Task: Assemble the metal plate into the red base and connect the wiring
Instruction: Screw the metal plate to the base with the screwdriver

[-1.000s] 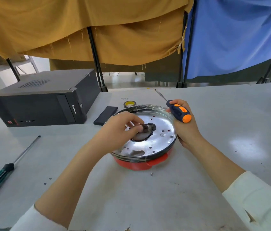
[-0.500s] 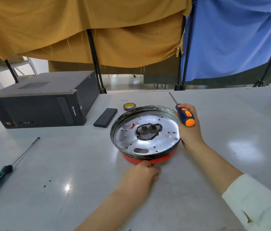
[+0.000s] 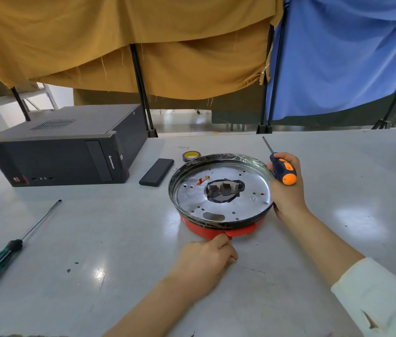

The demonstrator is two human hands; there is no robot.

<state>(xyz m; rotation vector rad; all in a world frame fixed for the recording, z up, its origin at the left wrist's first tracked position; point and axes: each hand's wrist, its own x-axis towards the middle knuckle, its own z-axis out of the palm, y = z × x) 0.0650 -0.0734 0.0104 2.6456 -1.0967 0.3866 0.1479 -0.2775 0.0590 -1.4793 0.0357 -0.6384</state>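
On the pale grey counter (image 3: 94, 239) a black desktop computer case (image 3: 65, 152) lies on its side at the far left, with a flat black rectangular block (image 3: 156, 172) just beside its near corner and a small roll of yellow tape (image 3: 191, 155) a little past that. A long green-handled screwdriver (image 3: 9, 249) lies well apart at the left edge. Mustard cloth (image 3: 124, 40) and blue cloth (image 3: 343, 57) hang behind the counter.

The round red plastic base (image 3: 216, 230) sits mid-counter, and the shiny perforated metal plate (image 3: 223, 190) rests in it, ringed by a dark rim. Through the plate's central opening dark parts (image 3: 223, 189) show; whether they are wired up is too small to tell.

The left hand (image 3: 206, 259) lies at the base's near edge, its fingers curled under with the knuckles touching a red tab; it seems to grip nothing. The right hand (image 3: 287, 190) is against the rim's right side, fingers wrapped round a blue-and-orange-handled screwdriver (image 3: 282, 169) whose shaft points away.
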